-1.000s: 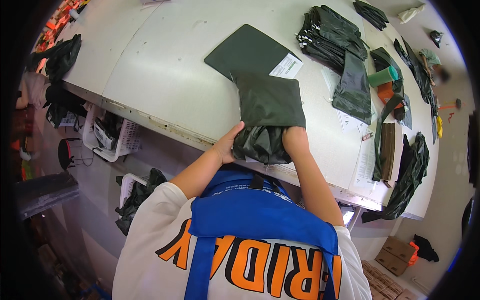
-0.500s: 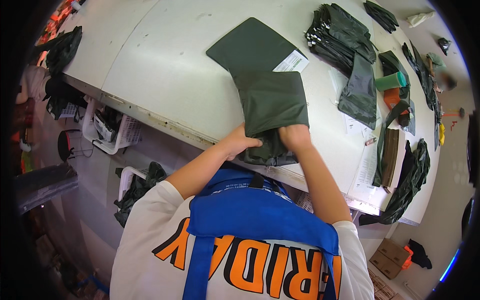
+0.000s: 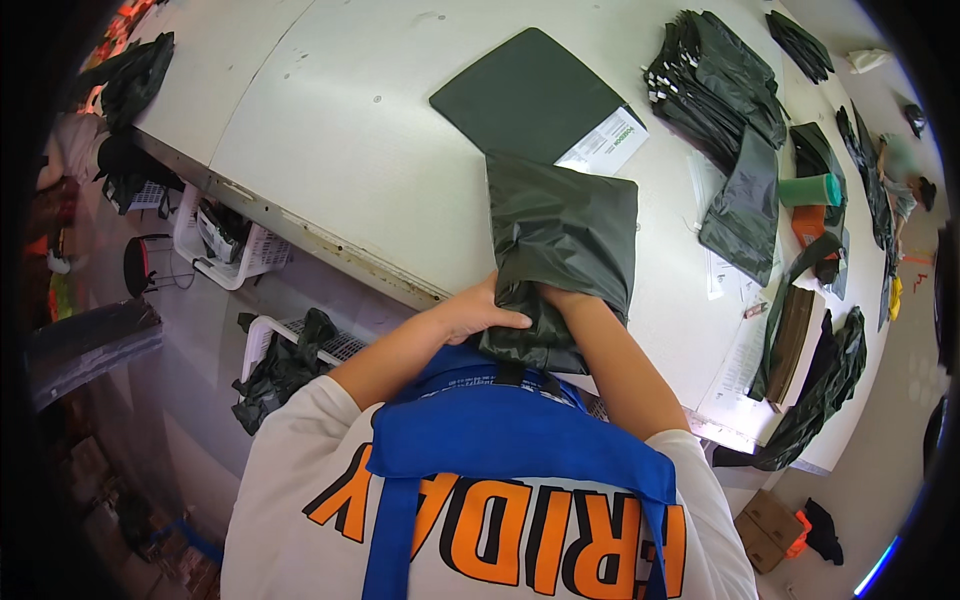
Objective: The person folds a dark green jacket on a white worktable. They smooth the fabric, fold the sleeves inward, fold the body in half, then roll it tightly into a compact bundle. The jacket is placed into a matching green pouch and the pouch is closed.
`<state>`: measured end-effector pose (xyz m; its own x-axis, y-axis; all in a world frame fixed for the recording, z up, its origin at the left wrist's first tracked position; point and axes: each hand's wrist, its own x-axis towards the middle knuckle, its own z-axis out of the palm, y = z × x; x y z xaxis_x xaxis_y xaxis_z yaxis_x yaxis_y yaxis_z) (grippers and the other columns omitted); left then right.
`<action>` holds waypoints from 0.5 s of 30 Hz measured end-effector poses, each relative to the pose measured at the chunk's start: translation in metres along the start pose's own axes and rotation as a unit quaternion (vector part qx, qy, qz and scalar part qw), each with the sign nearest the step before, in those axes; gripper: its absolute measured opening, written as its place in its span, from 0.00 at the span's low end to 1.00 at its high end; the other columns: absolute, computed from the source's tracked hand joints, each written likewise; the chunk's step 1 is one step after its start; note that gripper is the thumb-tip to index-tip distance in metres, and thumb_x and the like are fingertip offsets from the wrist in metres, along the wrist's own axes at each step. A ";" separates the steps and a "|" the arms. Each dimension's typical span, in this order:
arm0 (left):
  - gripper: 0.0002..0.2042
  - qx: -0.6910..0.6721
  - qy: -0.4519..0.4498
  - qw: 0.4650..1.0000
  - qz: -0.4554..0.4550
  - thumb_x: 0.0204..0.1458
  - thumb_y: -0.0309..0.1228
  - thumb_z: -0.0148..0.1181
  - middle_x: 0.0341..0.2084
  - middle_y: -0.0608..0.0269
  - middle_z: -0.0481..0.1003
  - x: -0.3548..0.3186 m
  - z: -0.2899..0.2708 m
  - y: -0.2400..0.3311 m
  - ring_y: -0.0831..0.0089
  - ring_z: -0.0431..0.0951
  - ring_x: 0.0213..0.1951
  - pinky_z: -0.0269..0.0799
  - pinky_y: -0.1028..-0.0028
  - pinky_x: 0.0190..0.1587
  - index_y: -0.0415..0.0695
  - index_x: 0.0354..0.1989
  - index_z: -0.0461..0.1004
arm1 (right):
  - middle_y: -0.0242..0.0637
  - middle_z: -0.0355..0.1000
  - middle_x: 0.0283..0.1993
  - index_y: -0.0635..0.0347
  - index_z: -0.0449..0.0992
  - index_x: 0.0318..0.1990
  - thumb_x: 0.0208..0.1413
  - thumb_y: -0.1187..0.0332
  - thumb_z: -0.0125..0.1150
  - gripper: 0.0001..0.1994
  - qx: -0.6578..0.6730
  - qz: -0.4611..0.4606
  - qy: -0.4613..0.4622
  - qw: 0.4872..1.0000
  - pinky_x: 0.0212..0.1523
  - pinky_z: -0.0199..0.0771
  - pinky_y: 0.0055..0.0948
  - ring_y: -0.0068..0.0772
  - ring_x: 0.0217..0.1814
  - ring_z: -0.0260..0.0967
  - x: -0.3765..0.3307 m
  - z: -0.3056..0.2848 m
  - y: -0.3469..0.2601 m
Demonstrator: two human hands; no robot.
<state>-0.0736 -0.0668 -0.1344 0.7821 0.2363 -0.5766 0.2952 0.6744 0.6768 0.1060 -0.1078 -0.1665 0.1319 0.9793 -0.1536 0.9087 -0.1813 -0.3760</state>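
A dark green, shiny fabric pouch (image 3: 570, 225) lies at the table's near edge, its loose open end hanging toward me. My left hand (image 3: 488, 312) pinches the edge of that opening, thumb on top and fingers hidden beneath the cloth. My right hand (image 3: 562, 300) reaches into the pouch; only its back and wrist show, and the fingers are covered by the fabric. Just beyond, a flat dark green panel (image 3: 530, 95) rests on the table, with a white printed label (image 3: 605, 142) at its right corner. The pouch overlaps the panel's lower corner.
A pile of dark green fabric pieces (image 3: 715, 85) lies at the far right of the white table (image 3: 330, 130). A green cylinder (image 3: 810, 190) and brown cardboard (image 3: 793, 335) are farther right. White baskets (image 3: 262, 258) holding dark items stand below the left edge.
My right hand has slid deeper into the pouch. The pouch has come nearer to me and its top face has puffed and creased. My left hand keeps its hold.
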 end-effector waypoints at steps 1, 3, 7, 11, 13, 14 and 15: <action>0.45 -0.004 0.015 1.000 0.025 0.38 0.18 0.63 0.60 0.59 0.58 0.001 0.004 -0.003 0.68 0.58 0.60 0.54 0.71 0.61 0.43 0.67 0.44 | 0.46 0.56 0.65 0.55 0.62 0.62 0.57 0.53 0.45 0.27 0.000 -0.015 0.035 0.999 0.67 0.48 0.36 0.43 0.67 0.51 0.002 0.015 0.008; 0.48 -0.010 0.045 0.996 0.074 0.37 0.19 0.66 0.60 0.58 0.57 0.000 0.011 -0.011 0.67 0.57 0.61 0.53 0.71 0.62 0.43 0.67 0.43 | 0.46 0.56 0.65 0.55 0.61 0.62 0.57 0.53 0.46 0.27 0.016 -0.019 0.058 0.998 0.67 0.47 0.37 0.44 0.67 0.51 0.007 0.020 0.008; 0.51 0.128 0.113 0.981 0.088 0.34 0.18 0.67 0.61 0.54 0.56 -0.002 0.003 -0.023 0.64 0.56 0.62 0.52 0.70 0.63 0.44 0.68 0.40 | 0.47 0.55 0.66 0.55 0.60 0.62 0.57 0.53 0.46 0.28 0.052 0.013 0.060 0.997 0.67 0.47 0.37 0.44 0.67 0.51 0.013 0.014 0.022; 0.52 0.241 0.098 0.961 0.099 0.34 0.20 0.67 0.61 0.52 0.56 -0.020 0.001 -0.007 0.63 0.56 0.63 0.51 0.70 0.63 0.43 0.68 0.38 | 0.47 0.54 0.66 0.56 0.60 0.63 0.57 0.53 0.47 0.28 0.054 0.053 0.149 0.986 0.67 0.46 0.37 0.44 0.68 0.50 -0.024 0.039 0.058; 0.52 0.316 0.126 0.934 0.106 0.35 0.21 0.67 0.62 0.52 0.56 -0.025 0.013 -0.002 0.63 0.56 0.63 0.51 0.70 0.63 0.42 0.68 0.38 | 0.47 0.54 0.66 0.56 0.59 0.63 0.57 0.53 0.47 0.28 0.065 0.075 0.161 0.982 0.67 0.46 0.38 0.44 0.68 0.50 -0.031 0.046 0.060; 0.52 0.273 0.096 0.952 0.097 0.35 0.22 0.68 0.62 0.51 0.56 -0.022 0.012 -0.003 0.63 0.55 0.63 0.50 0.69 0.63 0.42 0.68 0.38 | 0.48 0.54 0.66 0.56 0.59 0.63 0.57 0.53 0.47 0.28 0.078 0.087 0.149 0.982 0.67 0.46 0.38 0.45 0.68 0.50 -0.032 0.052 0.059; 0.52 0.228 0.072 0.967 0.088 0.35 0.24 0.68 0.62 0.51 0.55 -0.020 0.001 -0.003 0.62 0.55 0.64 0.49 0.69 0.64 0.42 0.68 0.37 | 0.48 0.53 0.66 0.56 0.59 0.63 0.57 0.53 0.47 0.28 0.104 0.085 0.101 0.986 0.68 0.45 0.37 0.44 0.68 0.49 -0.037 0.034 0.041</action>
<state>-0.0896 -0.0747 -0.1244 0.7670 0.4363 -0.4705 0.4024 0.2441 0.8823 0.1249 -0.1541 -0.2070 0.3715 0.9269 -0.0533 0.7682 -0.3391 -0.5431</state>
